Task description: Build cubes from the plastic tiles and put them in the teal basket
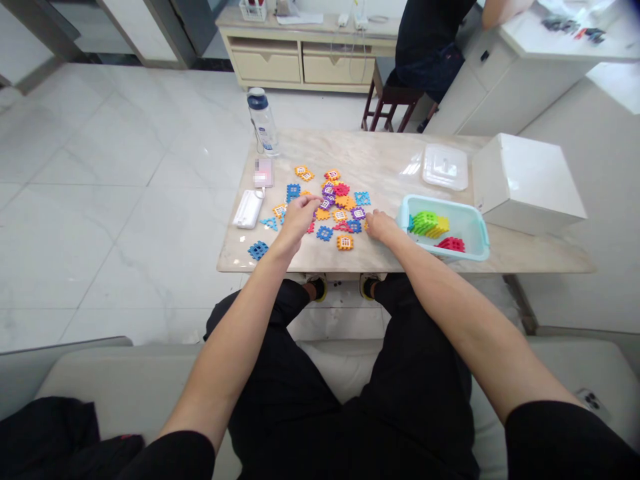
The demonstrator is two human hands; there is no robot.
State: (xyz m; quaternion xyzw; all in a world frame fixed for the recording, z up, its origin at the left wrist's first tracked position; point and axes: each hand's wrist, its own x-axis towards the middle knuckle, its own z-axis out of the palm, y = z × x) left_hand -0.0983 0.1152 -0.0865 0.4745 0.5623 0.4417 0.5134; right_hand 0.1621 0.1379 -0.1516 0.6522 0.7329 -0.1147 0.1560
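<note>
Plastic interlocking building blocks in orange, purple, red and blue lie spread over the marble-look table point(395, 153). My left hand point(300, 215) reaches into the pile, its thumb and fingers closed at the edge of a purple block point(326, 203) with a white window print. To the right, my right hand point(381, 225) rests low on the table with curled fingers on an orange block point(367, 226), which is mostly hidden. Another purple block point(359, 213) lies just left of that hand. An orange window block point(345, 243) lies nearer the front edge.
Right of my right hand stands a light blue bin point(480, 230) with green, yellow and red blocks. Behind it are a clear lid point(445, 167) and a white box point(530, 180). A water bottle point(263, 123) and a white pouch point(249, 209) stand left. Someone sits beyond the table.
</note>
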